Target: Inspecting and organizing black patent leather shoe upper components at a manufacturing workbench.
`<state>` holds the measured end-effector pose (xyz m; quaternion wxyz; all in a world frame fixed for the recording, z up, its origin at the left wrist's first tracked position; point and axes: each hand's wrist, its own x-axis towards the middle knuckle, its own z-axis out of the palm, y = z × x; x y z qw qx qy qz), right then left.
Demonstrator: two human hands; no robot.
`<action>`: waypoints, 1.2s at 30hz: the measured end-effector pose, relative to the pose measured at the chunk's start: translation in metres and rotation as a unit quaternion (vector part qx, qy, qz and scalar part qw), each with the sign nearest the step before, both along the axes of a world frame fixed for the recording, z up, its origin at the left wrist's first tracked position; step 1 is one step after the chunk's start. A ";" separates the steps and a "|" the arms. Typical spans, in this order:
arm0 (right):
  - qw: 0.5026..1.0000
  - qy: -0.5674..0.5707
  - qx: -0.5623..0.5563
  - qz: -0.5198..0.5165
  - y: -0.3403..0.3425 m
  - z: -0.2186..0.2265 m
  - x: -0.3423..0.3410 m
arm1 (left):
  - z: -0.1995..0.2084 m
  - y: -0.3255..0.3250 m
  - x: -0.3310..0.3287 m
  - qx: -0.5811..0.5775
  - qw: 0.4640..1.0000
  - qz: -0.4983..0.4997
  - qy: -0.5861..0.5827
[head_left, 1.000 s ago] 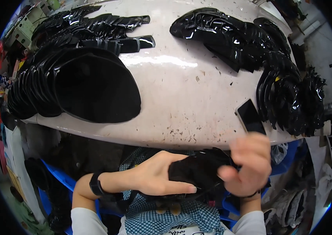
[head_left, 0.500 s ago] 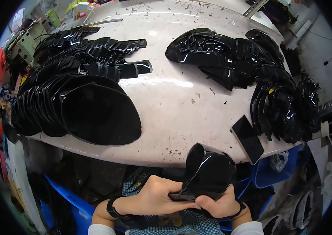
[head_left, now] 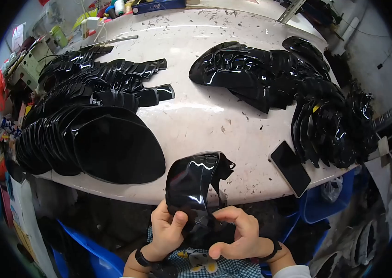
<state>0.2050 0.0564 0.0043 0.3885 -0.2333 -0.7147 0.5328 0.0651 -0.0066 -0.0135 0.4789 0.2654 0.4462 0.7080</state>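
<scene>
My left hand (head_left: 167,230) is closed on a glossy black patent-leather-like piece (head_left: 190,183), with the thumb on its near face. The piece is curved and folded, and it stands up at the table's near edge. A narrow flap with a notched end shows at its right side. My right hand (head_left: 240,234) is beside the piece's lower right edge. Its index fingertip touches or nearly touches that edge, while the thumb is spread away, lower down. The lower end of the piece is dark and partly hidden between my hands.
A row of large rounded black pieces (head_left: 117,150) lies at the left, with smaller strips (head_left: 126,69) behind. More glossy black pieces (head_left: 270,69) are heaped at the right. A phone (head_left: 291,169) lies near the white table's (head_left: 210,125) right edge, above a blue bin (head_left: 318,206).
The black piece has moved left and been turned, so its notched flap now shows. My left hand has shifted to its left side; my right thumb has come away from it.
</scene>
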 end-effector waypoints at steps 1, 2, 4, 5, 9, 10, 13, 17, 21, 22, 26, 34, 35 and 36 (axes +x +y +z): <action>1.000 0.001 0.001 -0.005 -0.001 0.000 0.000 | 0.000 0.000 0.001 0.001 1.000 -0.005 0.001; 0.999 -0.008 0.035 -0.037 -0.002 0.000 0.000 | 0.001 0.001 0.001 -0.008 1.000 -0.013 -0.016; 0.992 0.010 0.082 -0.094 -0.002 0.000 -0.006 | -0.001 0.001 0.001 -0.017 0.999 -0.021 -0.040; 0.992 0.011 0.082 -0.099 -0.002 0.001 -0.007 | 0.000 0.002 0.003 -0.017 0.999 -0.026 -0.039; 0.980 -0.021 0.146 -0.130 0.001 0.002 -0.015 | 0.000 0.003 0.007 0.008 0.999 0.022 -0.043; 0.973 -0.042 0.179 -0.139 0.002 0.000 -0.014 | -0.001 0.003 0.007 0.005 0.999 0.031 -0.019; 0.964 -0.067 0.205 -0.156 0.002 -0.011 -0.011 | -0.004 0.003 0.008 0.001 0.999 0.044 0.015; 0.971 -0.160 0.160 -0.075 0.003 -0.013 -0.005 | 0.000 0.003 0.008 -0.007 0.997 0.071 0.002; 0.999 -0.033 0.006 -0.035 0.010 0.001 -0.010 | 0.008 0.007 0.004 -0.041 0.998 0.053 -0.017; 0.998 -0.039 -0.048 -0.022 0.008 0.001 -0.008 | 0.011 0.004 0.000 -0.056 0.998 0.021 -0.010; 0.962 0.062 -0.257 0.062 0.011 0.002 -0.010 | 0.029 -0.001 -0.035 0.015 0.927 -0.098 0.361; 0.942 0.104 -0.315 0.060 0.013 0.002 -0.021 | 0.034 -0.015 -0.052 0.090 0.916 0.065 0.385; 0.938 0.107 -0.326 0.049 0.015 0.002 -0.022 | 0.020 -0.021 -0.058 0.087 0.882 0.171 0.430; 0.940 0.129 -0.313 0.023 0.018 0.005 -0.029 | 0.011 -0.015 -0.062 0.043 0.851 0.240 0.465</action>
